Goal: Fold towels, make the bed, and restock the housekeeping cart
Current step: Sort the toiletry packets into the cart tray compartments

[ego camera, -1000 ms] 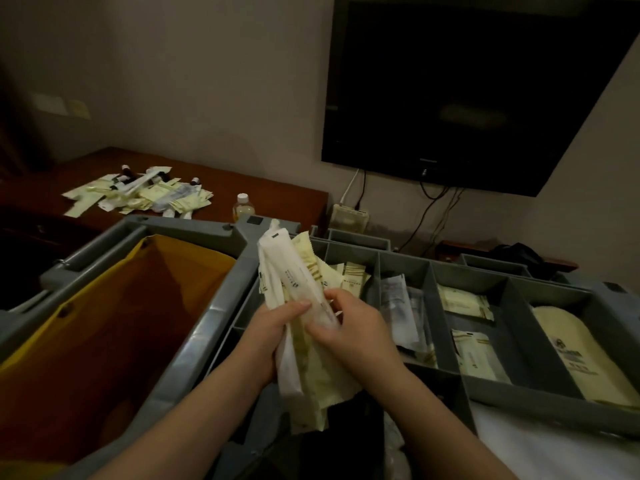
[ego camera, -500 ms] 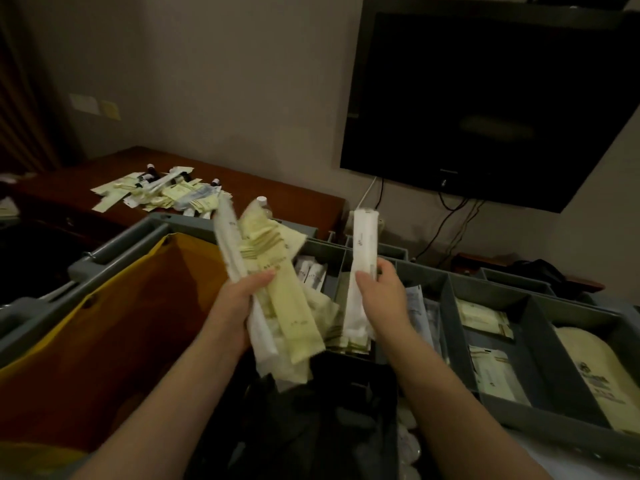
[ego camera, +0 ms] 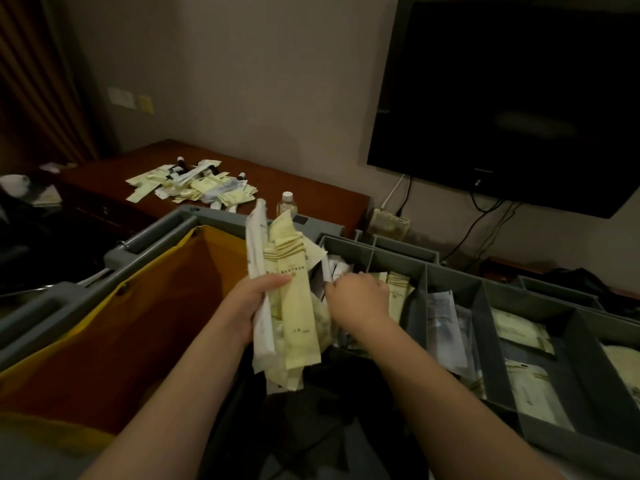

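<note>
The fingers (ego camera: 277, 280) of the left hand (ego camera: 252, 303) are wrapped round a bundle of packets (ego camera: 294, 306), thumb across the front. The bundle is pale yellow and white sachets, held upright above the near edge of the housekeeping cart (ego camera: 156, 233), between its yellow bag (ego camera: 138, 323) and its divided grey tray (ego camera: 450, 275).

The right hand (ego camera: 360, 296) reaches down into the compartment at the tray's left end, knuckles up and fingers curled among the white packets (ego camera: 337, 270) there. The fingertips are hidden, so I cannot tell whether they grasp a packet or only touch it. Yellow sachets (ego camera: 398, 292) stand just beside this hand in the same compartment.

The next compartment to the right holds clear wrapped items (ego camera: 443, 317), and the one beyond it holds flat pale packs (ego camera: 519, 327).

Behind the cart, a loose pile of sachets (ego camera: 194, 185) lies towards the far left of the wooden surface (ego camera: 311, 192), with small dark-capped bottles among them. A clear bottle (ego camera: 286, 202) stands at its near edge. A dark television (ego camera: 502, 98) hangs on the wall.
</note>
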A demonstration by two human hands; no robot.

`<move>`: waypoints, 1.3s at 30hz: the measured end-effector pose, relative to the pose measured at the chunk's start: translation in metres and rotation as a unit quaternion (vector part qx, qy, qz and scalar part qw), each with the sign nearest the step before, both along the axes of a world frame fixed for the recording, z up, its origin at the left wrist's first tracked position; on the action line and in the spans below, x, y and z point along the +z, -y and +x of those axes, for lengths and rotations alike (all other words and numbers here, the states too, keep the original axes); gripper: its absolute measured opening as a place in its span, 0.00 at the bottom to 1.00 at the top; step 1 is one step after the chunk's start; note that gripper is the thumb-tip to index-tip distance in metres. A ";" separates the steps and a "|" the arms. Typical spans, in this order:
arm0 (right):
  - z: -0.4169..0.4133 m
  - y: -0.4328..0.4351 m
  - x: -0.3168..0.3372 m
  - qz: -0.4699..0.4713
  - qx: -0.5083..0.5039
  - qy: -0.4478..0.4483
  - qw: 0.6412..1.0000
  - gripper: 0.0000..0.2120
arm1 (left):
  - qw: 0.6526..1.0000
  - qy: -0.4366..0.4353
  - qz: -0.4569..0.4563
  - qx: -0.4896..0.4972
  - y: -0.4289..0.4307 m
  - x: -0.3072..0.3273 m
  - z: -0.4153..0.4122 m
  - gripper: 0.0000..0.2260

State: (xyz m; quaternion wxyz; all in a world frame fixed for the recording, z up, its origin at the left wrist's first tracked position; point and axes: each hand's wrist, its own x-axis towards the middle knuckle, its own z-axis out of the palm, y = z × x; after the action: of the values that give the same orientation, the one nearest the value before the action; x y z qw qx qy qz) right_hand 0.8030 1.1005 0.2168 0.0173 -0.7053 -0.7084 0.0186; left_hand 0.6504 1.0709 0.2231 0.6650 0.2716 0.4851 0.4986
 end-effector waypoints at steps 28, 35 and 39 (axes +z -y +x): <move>0.075 0.046 0.002 0.083 -0.136 -0.398 0.903 0.19 | 0.996 0.029 0.036 -0.081 0.009 -0.011 0.038 0.14; 0.043 0.059 0.005 0.034 -0.064 -0.517 0.853 0.11 | 0.994 0.037 0.061 -0.086 0.019 -0.015 0.055 0.17; 0.042 0.065 0.000 0.013 -0.082 -0.518 0.852 0.06 | 0.995 0.026 0.066 -0.068 0.025 -0.015 0.066 0.18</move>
State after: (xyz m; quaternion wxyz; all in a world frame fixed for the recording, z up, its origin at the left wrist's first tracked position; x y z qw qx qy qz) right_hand 0.8446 1.0358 0.2169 0.3921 -0.6487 -0.5369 0.3703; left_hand 0.7164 1.0458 0.2083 0.6906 0.3339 0.4142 0.4899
